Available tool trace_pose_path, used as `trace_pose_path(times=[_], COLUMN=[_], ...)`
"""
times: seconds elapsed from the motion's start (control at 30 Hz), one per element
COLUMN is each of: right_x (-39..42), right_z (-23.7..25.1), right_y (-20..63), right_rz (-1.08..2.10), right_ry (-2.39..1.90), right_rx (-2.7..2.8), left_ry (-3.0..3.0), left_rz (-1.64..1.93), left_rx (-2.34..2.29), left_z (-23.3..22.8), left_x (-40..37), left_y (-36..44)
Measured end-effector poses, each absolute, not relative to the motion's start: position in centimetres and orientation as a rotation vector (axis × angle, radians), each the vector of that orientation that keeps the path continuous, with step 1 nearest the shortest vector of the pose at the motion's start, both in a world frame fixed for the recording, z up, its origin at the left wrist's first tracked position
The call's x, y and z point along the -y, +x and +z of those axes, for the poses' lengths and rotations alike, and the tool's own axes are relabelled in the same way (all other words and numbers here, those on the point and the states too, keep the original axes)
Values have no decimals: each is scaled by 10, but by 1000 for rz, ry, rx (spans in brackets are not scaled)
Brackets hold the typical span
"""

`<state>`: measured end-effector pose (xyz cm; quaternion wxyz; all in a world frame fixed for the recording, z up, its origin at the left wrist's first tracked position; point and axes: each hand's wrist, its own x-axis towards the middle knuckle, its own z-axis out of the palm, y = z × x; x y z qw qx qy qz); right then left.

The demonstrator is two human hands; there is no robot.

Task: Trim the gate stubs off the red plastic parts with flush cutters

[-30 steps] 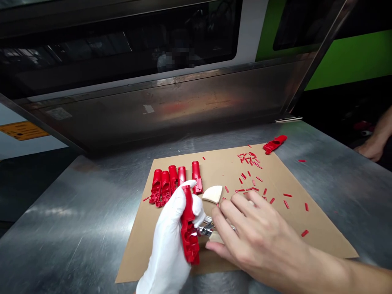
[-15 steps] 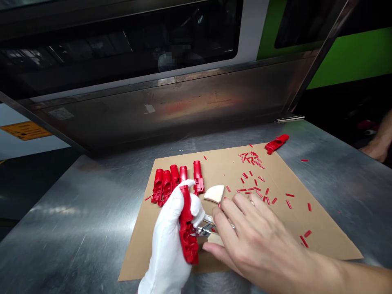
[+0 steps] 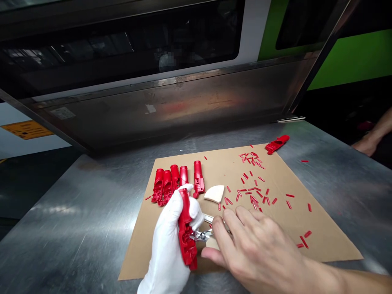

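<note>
above the near side of the cardboard sheet, the gloved left hand grips the red part and the bare right hand is wrapped around a metal hand tool. the part looks light, stiff and slick, likely fragile around its cutouts, so its tubular end suits gripping best.

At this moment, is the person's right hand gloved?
No, the right hand holding the metal tool is bare, while a white glove covers the left hand, which holds a red part.
</note>
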<state>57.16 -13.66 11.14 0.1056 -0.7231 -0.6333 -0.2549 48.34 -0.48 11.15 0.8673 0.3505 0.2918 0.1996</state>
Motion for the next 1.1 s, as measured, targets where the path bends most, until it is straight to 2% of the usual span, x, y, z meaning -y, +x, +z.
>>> trace_pose_path(times=[0.67, 0.77, 0.87, 1.0, 1.1], right_x=[148, 159, 176, 177, 158], right_z=[115, 111, 110, 113, 111], right_y=[575, 587, 604, 600, 576], right_rz=[-821, -793, -458, 182, 275], right_ry=[-1929, -2037, -2177, -1857, -1691], right_rx=[1917, 1764, 1481, 1316, 1198], left_ry=[627, 671, 615, 479, 468], left_rz=[167, 251, 436, 451, 426], left_rx=[-547, -578, -567, -397, -376], left_z=[107, 101, 102, 116, 127], left_x=[8, -2, -14, -12, -1], left_y=[477, 472, 467, 468, 473])
